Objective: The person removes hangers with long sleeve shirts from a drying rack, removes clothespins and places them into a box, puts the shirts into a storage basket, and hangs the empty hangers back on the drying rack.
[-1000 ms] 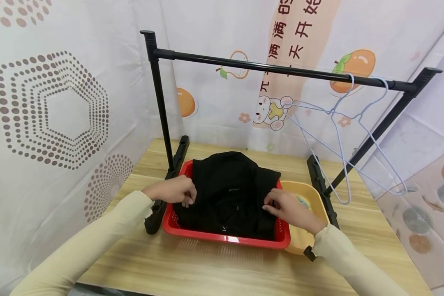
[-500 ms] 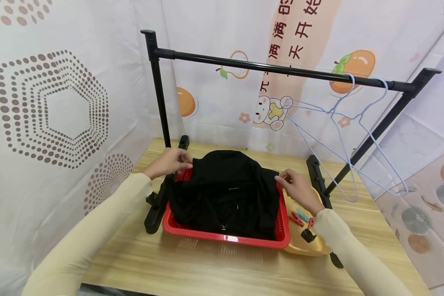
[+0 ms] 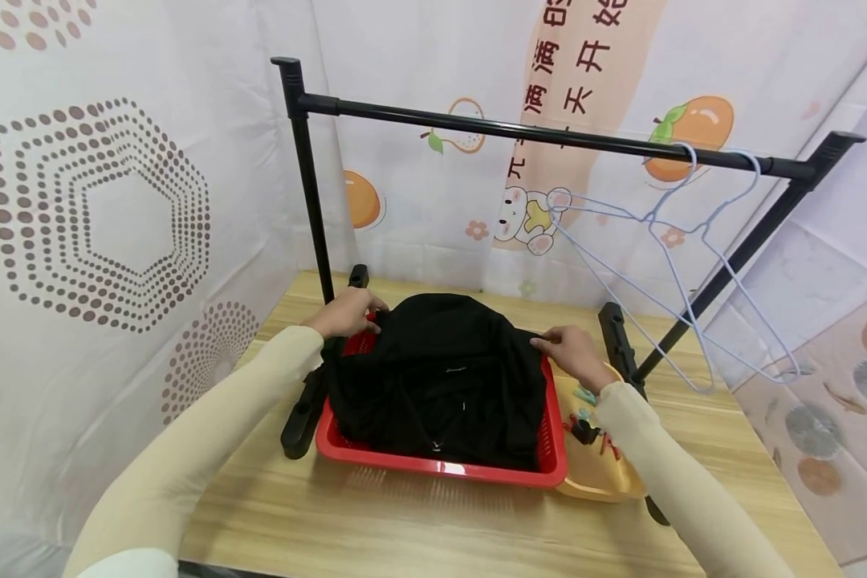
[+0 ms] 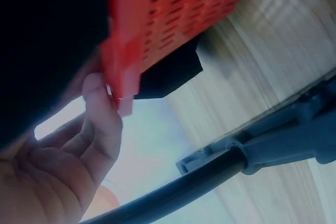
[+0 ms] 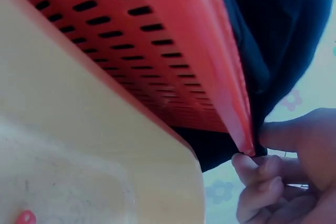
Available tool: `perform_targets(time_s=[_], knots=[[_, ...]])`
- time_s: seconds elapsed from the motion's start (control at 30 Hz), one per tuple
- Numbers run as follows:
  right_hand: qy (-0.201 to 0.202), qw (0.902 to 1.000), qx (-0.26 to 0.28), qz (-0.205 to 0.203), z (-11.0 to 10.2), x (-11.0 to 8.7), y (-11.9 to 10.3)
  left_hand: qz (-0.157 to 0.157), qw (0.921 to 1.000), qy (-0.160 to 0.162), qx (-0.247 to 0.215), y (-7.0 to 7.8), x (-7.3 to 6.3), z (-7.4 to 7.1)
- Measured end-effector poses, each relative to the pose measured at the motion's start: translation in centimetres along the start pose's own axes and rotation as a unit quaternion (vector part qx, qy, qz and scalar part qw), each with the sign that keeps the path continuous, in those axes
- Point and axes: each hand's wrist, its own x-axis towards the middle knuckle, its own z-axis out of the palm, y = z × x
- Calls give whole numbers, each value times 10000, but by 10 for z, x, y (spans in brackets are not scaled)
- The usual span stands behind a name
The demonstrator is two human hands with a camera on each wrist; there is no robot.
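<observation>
A black garment with small white marks lies heaped in a red plastic basket. My left hand is at the basket's back left corner, its thumb and fingers pinching the garment's edge. In the left wrist view, the fingertips of the left hand are right at the red rim, against the dark cloth. My right hand pinches the garment's back right corner. The right wrist view has the right hand with thumb and fingers on the cloth beside the rim, and some cloth hanging behind the basket.
A yellow basin with several clothespins sits against the basket's right side. A black rack stands over the wooden table, its bar crossing behind the basket. Two blue hangers hang at its right end.
Both hands have moved from the basket's sides to its back corners and onto the garment's far edge. The right sleeve now covers less of the basin, showing clothespins.
</observation>
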Motion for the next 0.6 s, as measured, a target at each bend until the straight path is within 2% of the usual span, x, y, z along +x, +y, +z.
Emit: perform_targets(time_s=[0.17, 0.37, 0.47, 0.6], knots=[[367, 9990, -21, -235, 0, 3, 1, -116, 9988, 481, 23, 1, 3, 0], [784, 9960, 34, -439, -2, 2, 2, -54, 9973, 731, 45, 2, 3, -2], [930, 9943, 398, -344, -6, -1, -2, 8, 9961, 875, -62, 5, 1, -7], [946, 9853, 1379, -341, -17, -10, -15, -84, 9927, 1142, -390, 9, -9, -18]])
